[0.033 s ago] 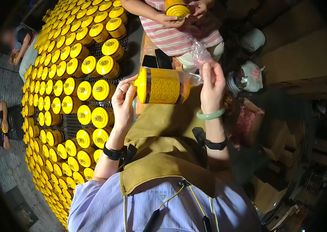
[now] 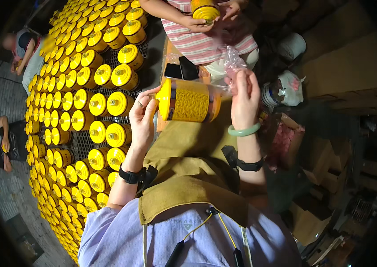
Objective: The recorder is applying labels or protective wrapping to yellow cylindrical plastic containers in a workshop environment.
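A: Fingers of the left hand (image 2: 143,119) are curling round the yellow end cap of a cylinder (image 2: 190,100), which is lying on its side in the air between both hands, above the olive apron (image 2: 184,178).

B: And the right hand (image 2: 243,99)?

A: It is pinching a clear plastic bag (image 2: 233,58) at the cylinder's other end, fingers pressed together on the film. Whether the bag is already covering part of the cylinder is hard to tell from this angle.

B: What is lying around them?

A: Just beyond the cylinder, two dark phones (image 2: 182,70) are resting on the counter (image 2: 169,49). Past those, a second person in a striped top (image 2: 206,42) is holding another yellow cylinder (image 2: 205,10) in both hands. To the left, rows of yellow cylinders (image 2: 86,102) are standing upright on a mesh rack. To the right, brown cartons (image 2: 353,66) are stacked, with a white bundle (image 2: 286,88) near them.
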`<state>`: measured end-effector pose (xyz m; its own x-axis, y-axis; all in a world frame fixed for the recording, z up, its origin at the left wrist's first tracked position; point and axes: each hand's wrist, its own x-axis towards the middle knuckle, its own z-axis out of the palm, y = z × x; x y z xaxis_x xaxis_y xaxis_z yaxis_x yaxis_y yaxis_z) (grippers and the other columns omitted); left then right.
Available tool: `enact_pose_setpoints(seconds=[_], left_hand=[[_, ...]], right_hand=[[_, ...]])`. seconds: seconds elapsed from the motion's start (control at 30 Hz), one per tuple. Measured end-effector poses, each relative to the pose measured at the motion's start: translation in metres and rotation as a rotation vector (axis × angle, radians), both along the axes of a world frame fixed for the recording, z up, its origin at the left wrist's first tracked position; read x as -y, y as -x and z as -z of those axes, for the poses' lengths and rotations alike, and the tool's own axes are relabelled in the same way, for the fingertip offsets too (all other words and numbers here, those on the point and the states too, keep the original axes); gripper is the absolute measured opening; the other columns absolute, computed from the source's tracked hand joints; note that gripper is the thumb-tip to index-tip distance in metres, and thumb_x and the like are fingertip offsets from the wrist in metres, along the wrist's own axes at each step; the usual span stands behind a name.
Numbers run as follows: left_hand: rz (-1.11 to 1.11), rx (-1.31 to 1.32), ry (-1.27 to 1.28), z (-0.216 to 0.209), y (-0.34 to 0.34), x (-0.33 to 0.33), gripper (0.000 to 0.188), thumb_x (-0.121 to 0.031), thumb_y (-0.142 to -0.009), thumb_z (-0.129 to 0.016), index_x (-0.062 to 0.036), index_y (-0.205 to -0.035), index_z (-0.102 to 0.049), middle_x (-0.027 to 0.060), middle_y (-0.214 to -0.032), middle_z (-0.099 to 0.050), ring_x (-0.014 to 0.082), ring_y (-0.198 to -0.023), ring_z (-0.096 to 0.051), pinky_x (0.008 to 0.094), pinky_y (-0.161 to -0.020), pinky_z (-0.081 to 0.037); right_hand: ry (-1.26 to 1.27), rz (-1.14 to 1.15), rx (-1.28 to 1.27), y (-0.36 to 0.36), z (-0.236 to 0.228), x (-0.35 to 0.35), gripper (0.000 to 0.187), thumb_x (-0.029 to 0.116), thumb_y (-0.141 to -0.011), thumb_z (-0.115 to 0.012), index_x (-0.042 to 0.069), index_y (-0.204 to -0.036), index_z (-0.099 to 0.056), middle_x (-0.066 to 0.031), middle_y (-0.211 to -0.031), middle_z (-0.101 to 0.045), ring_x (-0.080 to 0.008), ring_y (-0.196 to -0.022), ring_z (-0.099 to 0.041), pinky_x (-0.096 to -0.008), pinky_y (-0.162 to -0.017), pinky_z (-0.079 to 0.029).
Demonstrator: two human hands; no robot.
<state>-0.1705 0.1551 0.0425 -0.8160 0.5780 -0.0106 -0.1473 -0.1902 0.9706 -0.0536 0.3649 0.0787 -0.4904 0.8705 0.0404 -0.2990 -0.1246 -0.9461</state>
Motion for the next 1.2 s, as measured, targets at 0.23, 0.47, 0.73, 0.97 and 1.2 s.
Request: enact_pose_setpoints(seconds=[0.23,0.47,0.73,0.97,1.2], left_hand=[[0.141,-0.193,-0.051,-0.003,0.005,0.004,0.019,-0.003,-0.095,-0.050,0.0060,-0.105,-0.064,0.0111,-0.122,-0.060,0.0171,-0.111,-0.055,0.0308,-0.097,-0.042],[-0.110,-0.272,0.051,-0.015,0.027,0.061,0.013,-0.007,-0.095,-0.055,0.0033,-0.096,-0.063,0.0102,-0.119,-0.063,0.0140,-0.100,-0.055,0.0287,-0.091,-0.042],[-0.997,-0.723,0.650,-0.039,0.101,0.284,0.016,-0.007,-0.095,-0.058,0.0025,-0.102,-0.068,0.0095,-0.115,-0.065,0.0154,-0.100,-0.061,0.0281,-0.088,-0.047],[-1.030,-0.777,1.195,0.055,0.159,0.431,0.015,-0.009,-0.086,-0.066,0.0031,-0.095,-0.067,0.0176,-0.103,-0.068,0.0320,-0.096,-0.065,0.0372,-0.087,-0.049],[-0.906,-0.511,1.607,0.113,0.140,0.455,0.026,-0.015,-0.080,-0.073,-0.0043,-0.103,-0.067,0.0159,-0.106,-0.067,0.0348,-0.095,-0.063,0.0413,-0.083,-0.050]], right_hand=[[0.512,-0.280,-0.298,-0.008,-0.004,-0.030,0.011,0.022,-0.100,-0.055,0.011,-0.099,-0.058,0.0024,-0.076,-0.051,-0.0068,-0.053,-0.037,-0.0223,-0.048,-0.032],[-1.247,0.077,0.724,-0.095,0.086,-0.084,0.030,0.016,-0.097,-0.053,0.000,-0.123,-0.052,-0.0228,-0.118,-0.057,-0.0409,-0.106,-0.056,-0.0451,-0.090,-0.046],[-0.908,-0.084,1.293,-0.231,0.174,-0.153,0.030,0.020,-0.090,-0.064,-0.002,-0.111,-0.065,-0.0204,-0.097,-0.068,-0.0382,-0.092,-0.064,-0.0452,-0.082,-0.051],[-0.679,-0.304,1.171,-0.153,0.166,-0.065,0.032,0.015,-0.088,-0.067,0.000,-0.115,-0.062,-0.0173,-0.121,-0.057,-0.0344,-0.101,-0.061,-0.0416,-0.087,-0.050],[-0.664,-0.397,1.162,-0.117,0.126,-0.045,0.033,0.011,-0.087,-0.065,-0.001,-0.117,-0.059,-0.0193,-0.127,-0.052,-0.0391,-0.114,-0.054,-0.0442,-0.096,-0.044]])
